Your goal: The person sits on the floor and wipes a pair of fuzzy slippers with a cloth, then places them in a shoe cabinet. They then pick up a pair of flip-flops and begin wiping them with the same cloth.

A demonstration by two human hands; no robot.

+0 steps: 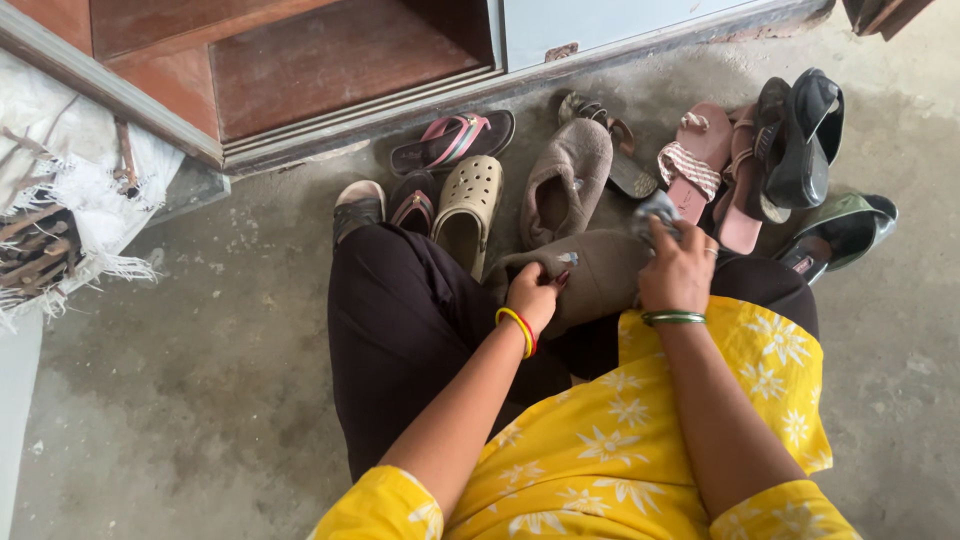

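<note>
Shoe (590, 275) on lap, sandals (700, 165) behind

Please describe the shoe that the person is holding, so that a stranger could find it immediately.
Shoes lie in a row on the concrete floor. Nearer, the brown slipper lies across the lap, between the left hand and right hand. Only it is off the floor.
</note>
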